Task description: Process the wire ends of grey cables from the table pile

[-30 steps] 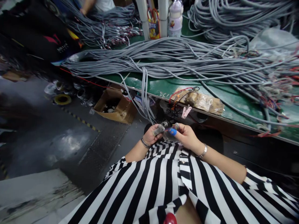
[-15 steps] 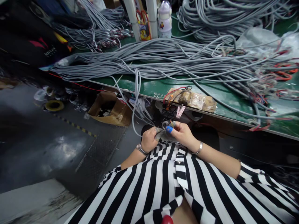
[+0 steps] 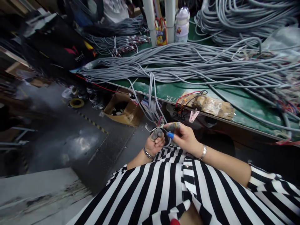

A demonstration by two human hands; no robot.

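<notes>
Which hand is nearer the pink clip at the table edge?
Right. The right hand is just below the pink clip; the left hand is farther left. Both grip a grey cable end.

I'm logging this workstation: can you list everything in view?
table: one, green, ahead
grey cables: many, grey, piled across the table
wrapped packet: one, brown, table's near edge
clip: one, pink, below the packet
bottle: one, white, far side
posts: two, white, beside the bottle
cardboard box: one, brown, floor under table
tape roll: one, yellow, floor
cable end: one, grey with coloured wires, between the hands
left hand: closed on the cable end
right hand: blue fingertip cover, pinching the cable end
</notes>
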